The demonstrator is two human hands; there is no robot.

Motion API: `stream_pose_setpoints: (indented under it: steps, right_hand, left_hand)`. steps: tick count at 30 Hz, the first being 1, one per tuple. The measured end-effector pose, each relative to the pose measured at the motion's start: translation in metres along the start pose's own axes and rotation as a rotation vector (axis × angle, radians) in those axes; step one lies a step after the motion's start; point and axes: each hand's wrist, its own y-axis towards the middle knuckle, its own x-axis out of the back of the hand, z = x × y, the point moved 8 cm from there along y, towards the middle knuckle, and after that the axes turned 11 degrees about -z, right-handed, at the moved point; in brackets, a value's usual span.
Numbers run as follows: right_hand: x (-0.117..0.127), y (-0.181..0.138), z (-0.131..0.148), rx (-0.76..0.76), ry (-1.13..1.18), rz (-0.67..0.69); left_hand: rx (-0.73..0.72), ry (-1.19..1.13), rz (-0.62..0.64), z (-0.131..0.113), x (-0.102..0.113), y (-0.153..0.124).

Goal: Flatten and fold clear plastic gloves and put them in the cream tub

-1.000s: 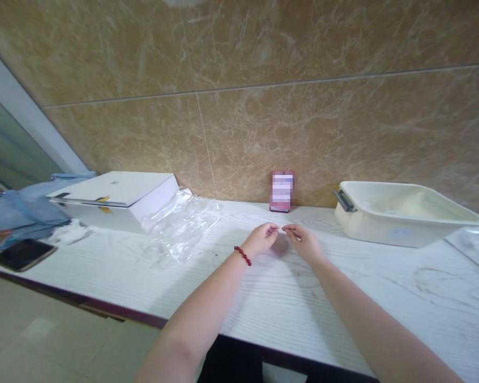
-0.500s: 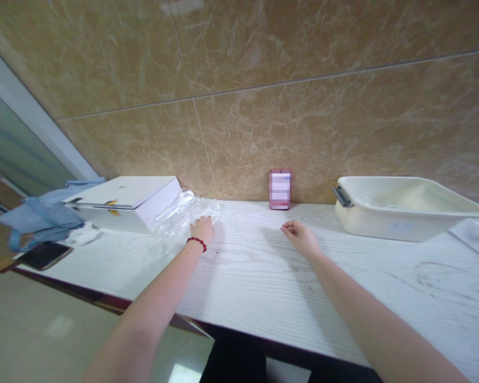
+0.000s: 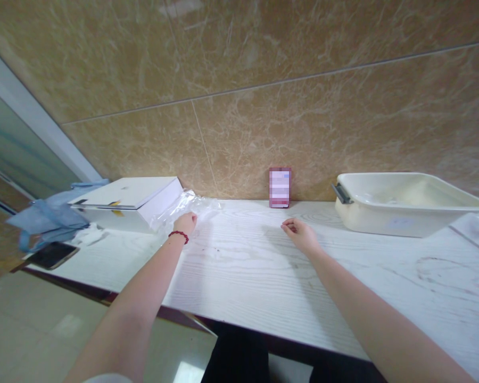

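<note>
On bench [image 3: 239, 282]: plastic [image 3: 206, 206], crumpled beside box [image 3: 162, 207].
Left hand [image 3: 184, 223]: at the plastic; grip curled, cannot tell how tightly or on what.
Right hand [image 3: 297, 233]: grip pinched, thumb to fingertips; contents, if any, too small to see.
Tub [image 3: 375, 217]: right of right hand.

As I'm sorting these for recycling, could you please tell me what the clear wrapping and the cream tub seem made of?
Clear wrapping: probably thin, glossy plastic film, being see-through, wrinkled and shiny. Cream tub: likely rigid moulded plastic, semi-gloss, from its rounded corners and soft sheen.
</note>
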Motion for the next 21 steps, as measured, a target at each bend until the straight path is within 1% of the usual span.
stream_pose_setpoints:
  steps: [5, 10, 16, 19, 21]
  right_hand:
    - [0.001, 0.000, 0.003, -0.005, -0.001, -0.004]
    - [0.002, -0.001, 0.005, -0.008, 0.001, -0.006]
    - [0.001, -0.001, 0.004, 0.018, 0.016, -0.006]
    - [0.000, -0.003, 0.007, 0.057, -0.002, -0.007]
    - [-0.002, -0.007, 0.017, 0.122, -0.012, 0.002]
  left_hand:
    - [0.048, -0.190, -0.031, 0.013, 0.016, 0.019]
    - [0.101, -0.403, -0.081, 0.018, 0.035, 0.025]
    - [0.127, -0.664, -0.103, 0.003, 0.058, 0.017]
    - [0.158, -0.789, -0.075, -0.012, 0.065, 0.008]
    - [0.180, -0.872, -0.036, -0.026, 0.066, 0.000]
